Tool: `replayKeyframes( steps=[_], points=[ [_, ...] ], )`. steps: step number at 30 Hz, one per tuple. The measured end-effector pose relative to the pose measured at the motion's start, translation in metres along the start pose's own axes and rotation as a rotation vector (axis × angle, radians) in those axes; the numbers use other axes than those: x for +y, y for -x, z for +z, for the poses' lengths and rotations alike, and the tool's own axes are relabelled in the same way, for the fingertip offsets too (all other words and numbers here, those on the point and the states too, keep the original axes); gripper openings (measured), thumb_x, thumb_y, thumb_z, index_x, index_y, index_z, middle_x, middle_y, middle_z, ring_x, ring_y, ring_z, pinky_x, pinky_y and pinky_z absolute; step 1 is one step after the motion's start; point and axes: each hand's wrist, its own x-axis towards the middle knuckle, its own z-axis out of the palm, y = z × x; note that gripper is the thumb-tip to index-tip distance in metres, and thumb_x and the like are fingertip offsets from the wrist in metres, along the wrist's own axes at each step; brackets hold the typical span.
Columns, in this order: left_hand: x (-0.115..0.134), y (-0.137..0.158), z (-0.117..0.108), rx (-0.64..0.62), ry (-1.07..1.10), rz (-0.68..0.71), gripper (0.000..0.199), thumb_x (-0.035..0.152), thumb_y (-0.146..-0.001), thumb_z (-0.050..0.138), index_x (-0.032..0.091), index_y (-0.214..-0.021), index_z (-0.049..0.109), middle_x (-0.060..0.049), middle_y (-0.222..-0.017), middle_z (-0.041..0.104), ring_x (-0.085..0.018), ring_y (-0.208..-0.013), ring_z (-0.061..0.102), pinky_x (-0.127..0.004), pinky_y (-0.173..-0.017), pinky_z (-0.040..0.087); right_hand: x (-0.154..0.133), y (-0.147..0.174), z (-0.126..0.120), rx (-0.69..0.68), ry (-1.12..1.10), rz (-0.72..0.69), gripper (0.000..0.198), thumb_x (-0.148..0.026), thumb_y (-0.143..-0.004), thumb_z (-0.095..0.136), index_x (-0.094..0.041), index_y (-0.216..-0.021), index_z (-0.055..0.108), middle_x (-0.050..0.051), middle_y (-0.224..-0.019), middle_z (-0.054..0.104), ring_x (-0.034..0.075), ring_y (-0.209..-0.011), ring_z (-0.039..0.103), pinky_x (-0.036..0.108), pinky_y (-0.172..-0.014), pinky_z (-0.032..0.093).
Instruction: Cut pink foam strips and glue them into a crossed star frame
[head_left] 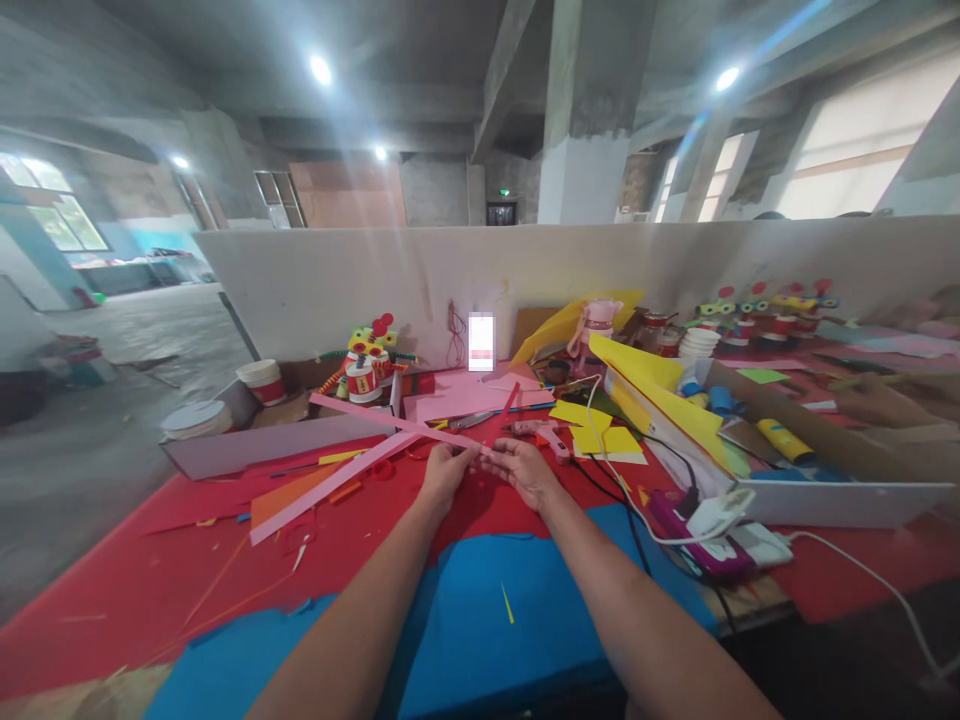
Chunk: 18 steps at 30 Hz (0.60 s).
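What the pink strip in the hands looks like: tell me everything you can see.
The pink strip is long, narrow and flat, apparently paper or thin card. It slants out to the left and away from the camera. The left hand and right hand meet at its near end, and their grip hides that tip. In view it crosses over a second pink strip; whether they touch is unclear.

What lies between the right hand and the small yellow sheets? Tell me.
The head view shows a pink glue gun between the right hand and the yellow sheets.
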Motion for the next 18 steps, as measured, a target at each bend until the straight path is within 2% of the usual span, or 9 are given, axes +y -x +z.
replayKeyframes(
  steps=[8, 13, 18],
  points=[
    [-0.001, 0.002, 0.0001, -0.063, 0.048, -0.029, 0.025, 0.035, -0.061, 0.077, 0.012, -0.06, 0.068, -0.006, -0.055, 0.064, -0.012, -0.048, 0.054, -0.023, -0.05, 0.041, -0.0003, 0.0001, 0.0001, 0.013, -0.004, 0.027, 0.031, -0.025, -0.055, 0.089, -0.014, -0.072, 0.066, 0.002, -0.071, 0.07, 0.013, -0.072, 0.069, 0.027, -0.08, 0.058],
    [-0.0002, 0.0029, 0.0031, -0.033, 0.102, -0.048, 0.025, 0.034, -0.058, 0.078, 0.011, -0.06, 0.067, -0.005, -0.055, 0.063, -0.011, -0.047, 0.052, -0.023, -0.049, 0.041, -0.0047, 0.0032, 0.0046, 0.068, -0.069, 0.058, 0.033, -0.024, -0.051, 0.09, -0.015, -0.068, 0.064, 0.002, -0.071, 0.07, 0.012, -0.066, 0.067, 0.025, -0.073, 0.058],
    [-0.0003, 0.0015, 0.0036, 0.005, 0.09, -0.014, 0.027, 0.034, -0.056, 0.08, 0.013, -0.06, 0.065, -0.001, -0.051, 0.058, -0.01, -0.046, 0.049, -0.023, -0.048, 0.038, -0.0079, 0.0051, 0.0043, 0.069, 0.034, 0.066, 0.031, -0.027, -0.051, 0.089, -0.015, -0.069, 0.066, -0.001, -0.063, 0.066, 0.01, -0.059, 0.064, 0.023, -0.064, 0.055]
  ],
)
